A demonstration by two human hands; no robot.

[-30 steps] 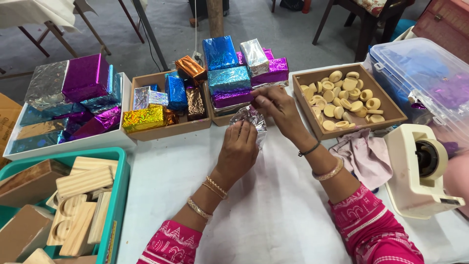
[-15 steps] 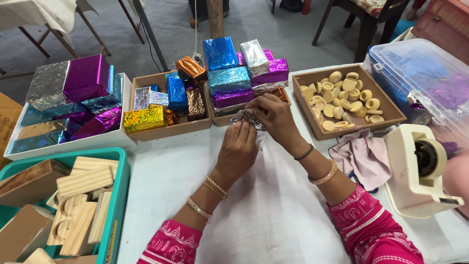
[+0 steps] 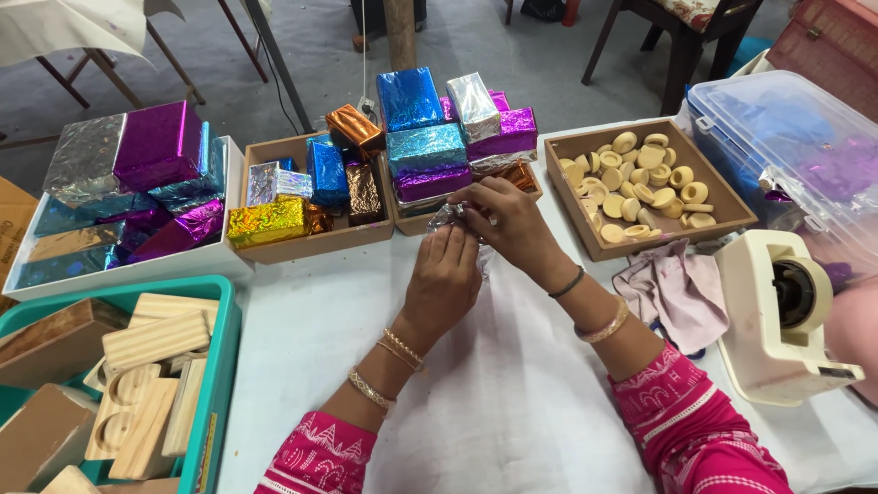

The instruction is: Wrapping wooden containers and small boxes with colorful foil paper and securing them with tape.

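Head | silver foil packet crinkled, shiny (mostly hidden) | left hand and right hand both pinching it

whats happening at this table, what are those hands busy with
A person in pink patterned sleeves is working a small piece wrapped in silver foil with both hands: the left hand cups it from below, the right hand pinches the foil on top. Around them sit trays of foil-wrapped boxes, a tray of wooden discs, a bin of plain wooden blocks and a tape dispenser.
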